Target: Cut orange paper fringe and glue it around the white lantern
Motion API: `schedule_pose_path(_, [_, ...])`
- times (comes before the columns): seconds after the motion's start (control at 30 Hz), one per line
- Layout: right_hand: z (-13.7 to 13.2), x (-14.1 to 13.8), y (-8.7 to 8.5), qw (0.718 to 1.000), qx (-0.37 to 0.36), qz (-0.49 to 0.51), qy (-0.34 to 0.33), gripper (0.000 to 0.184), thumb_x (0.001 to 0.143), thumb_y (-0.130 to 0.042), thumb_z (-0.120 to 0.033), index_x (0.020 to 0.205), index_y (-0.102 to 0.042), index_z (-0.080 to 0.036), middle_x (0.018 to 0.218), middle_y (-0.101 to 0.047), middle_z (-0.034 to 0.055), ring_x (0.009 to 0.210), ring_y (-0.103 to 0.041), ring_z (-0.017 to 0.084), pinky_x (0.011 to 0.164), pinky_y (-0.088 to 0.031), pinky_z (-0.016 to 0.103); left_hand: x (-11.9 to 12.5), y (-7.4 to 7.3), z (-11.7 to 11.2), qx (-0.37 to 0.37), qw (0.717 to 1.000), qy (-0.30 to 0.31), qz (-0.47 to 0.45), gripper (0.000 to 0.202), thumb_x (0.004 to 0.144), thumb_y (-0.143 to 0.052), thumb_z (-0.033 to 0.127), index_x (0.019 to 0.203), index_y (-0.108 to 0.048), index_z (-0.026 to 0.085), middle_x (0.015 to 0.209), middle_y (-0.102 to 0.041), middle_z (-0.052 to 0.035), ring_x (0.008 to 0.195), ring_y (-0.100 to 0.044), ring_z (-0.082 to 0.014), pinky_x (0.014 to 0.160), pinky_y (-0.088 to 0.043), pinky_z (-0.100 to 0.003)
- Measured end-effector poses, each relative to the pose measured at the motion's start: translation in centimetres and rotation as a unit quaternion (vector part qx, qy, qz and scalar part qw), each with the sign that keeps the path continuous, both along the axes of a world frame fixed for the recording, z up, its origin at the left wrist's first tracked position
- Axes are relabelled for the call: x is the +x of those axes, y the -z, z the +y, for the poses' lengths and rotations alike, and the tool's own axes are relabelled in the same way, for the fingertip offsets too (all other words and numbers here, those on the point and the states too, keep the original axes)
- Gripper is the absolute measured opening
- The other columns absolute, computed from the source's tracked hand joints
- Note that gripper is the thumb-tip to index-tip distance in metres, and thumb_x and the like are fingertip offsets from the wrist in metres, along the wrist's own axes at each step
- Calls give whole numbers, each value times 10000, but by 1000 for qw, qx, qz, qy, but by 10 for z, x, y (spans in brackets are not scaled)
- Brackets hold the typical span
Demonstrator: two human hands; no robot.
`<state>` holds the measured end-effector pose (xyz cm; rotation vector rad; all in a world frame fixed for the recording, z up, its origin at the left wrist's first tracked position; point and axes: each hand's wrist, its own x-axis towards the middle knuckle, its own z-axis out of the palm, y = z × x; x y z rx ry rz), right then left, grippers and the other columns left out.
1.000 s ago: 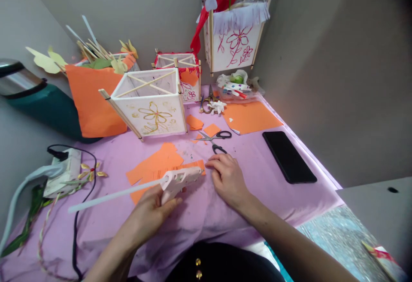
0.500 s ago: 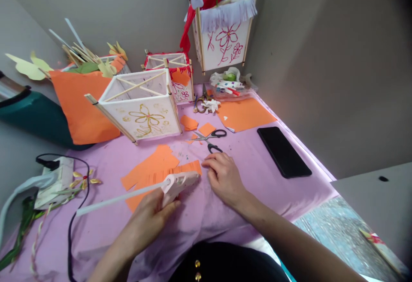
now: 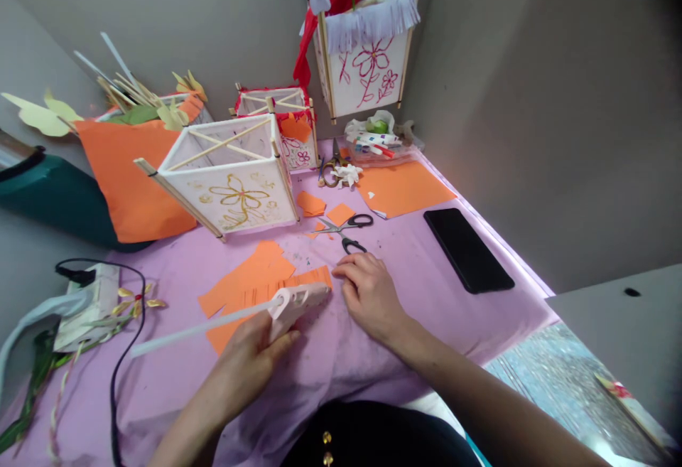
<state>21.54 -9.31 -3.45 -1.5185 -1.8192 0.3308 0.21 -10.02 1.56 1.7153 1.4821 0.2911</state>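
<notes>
My left hand (image 3: 246,362) grips a pale pink glue gun (image 3: 296,303) with a long white glue stick (image 3: 202,327) sticking out to the left. The gun's nozzle points right over a fringed orange paper strip (image 3: 266,295) on the purple cloth. Just right of the nozzle, my right hand (image 3: 367,293) rests palm down with its fingers curled, fingertips at the strip's right end. Black-handled scissors (image 3: 349,229) lie just beyond that hand.
A white paper lantern with a gold flower (image 3: 234,183) stands behind the strips, two more lanterns (image 3: 367,62) farther back. An orange sheet (image 3: 405,188), a black phone (image 3: 467,250), markers (image 3: 376,146), a power strip with black cable (image 3: 85,296) and orange bag (image 3: 133,168) surround the work spot.
Both hands have kept their places at the strip; the view has shifted slightly, so everything sits a little lower and to the left in the picture.
</notes>
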Motion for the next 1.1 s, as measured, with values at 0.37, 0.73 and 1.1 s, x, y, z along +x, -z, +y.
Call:
schedule_pose_path(0.37, [-1,1,1,1000,2,-10,-9,318,777,-503,-21,925,-708,-213,987,-635,47,950,-521,205,817,-378,352,-5,7,0,-13,999,10,28,279,788,-549,419,893,-651,181,832,-684,-36,792,-614,-227,704,-462,-297])
schedule_pose_path(0.73, [-1,0,0,999,-11,-35,-26,316,801,-537,-44,953,-725,-247,1036,-617,51,983,-489,213,824,-362,359,-1,0,-1,-1,999,10,34,287,796,-533,386,944,-658,174,877,-693,-46,830,-616,-238,739,-463,-319])
schedule_pose_path(1.1, [-2,0,0,999,-13,-41,-23,327,789,-534,-40,960,-724,-245,1039,-615,49,989,-484,214,826,-359,362,0,-3,-1,4,999,6,34,273,786,-544,388,896,-672,173,833,-696,-39,793,-622,-233,707,-473,-307])
